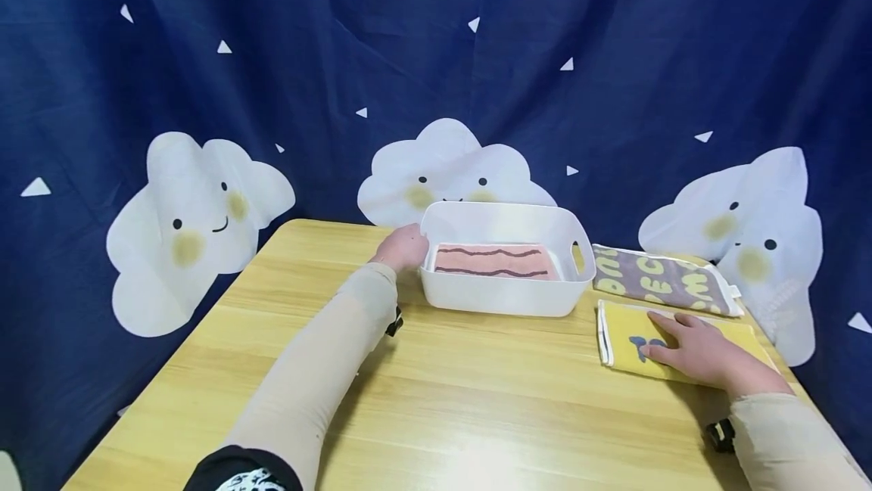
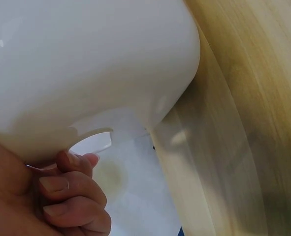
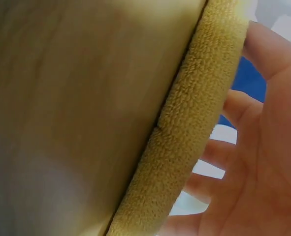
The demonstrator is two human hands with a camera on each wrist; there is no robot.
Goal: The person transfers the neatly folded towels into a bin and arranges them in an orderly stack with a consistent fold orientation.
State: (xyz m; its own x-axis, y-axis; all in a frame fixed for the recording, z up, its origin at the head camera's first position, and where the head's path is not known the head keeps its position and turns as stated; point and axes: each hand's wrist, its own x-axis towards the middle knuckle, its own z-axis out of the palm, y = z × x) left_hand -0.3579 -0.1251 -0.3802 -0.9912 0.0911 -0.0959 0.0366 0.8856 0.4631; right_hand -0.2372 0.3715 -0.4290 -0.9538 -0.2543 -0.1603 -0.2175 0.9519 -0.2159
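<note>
A white plastic storage bin [image 1: 500,296] stands on the table with a folded pink towel [image 1: 493,261] with dark wavy stripes lying inside. My left hand [image 1: 405,247] grips the bin's left end. In the left wrist view, the fingers [image 2: 76,196] of that hand curl at the handle hole. To the right, my right hand [image 1: 702,351] rests spread on a folded yellow towel [image 1: 627,328] with a blue mark. The right wrist view shows the yellow towel's thick folded edge [image 3: 184,123] under the spread fingers [image 3: 216,153].
Behind the yellow towel lies a folded grey-purple towel [image 1: 654,279] with yellow letters, close to the bin's right end. The wooden table [image 1: 477,393] runs back to a dark blue curtain [image 1: 306,82] printed with clouds. A dark strap buckle [image 1: 393,322] sits at the left wrist.
</note>
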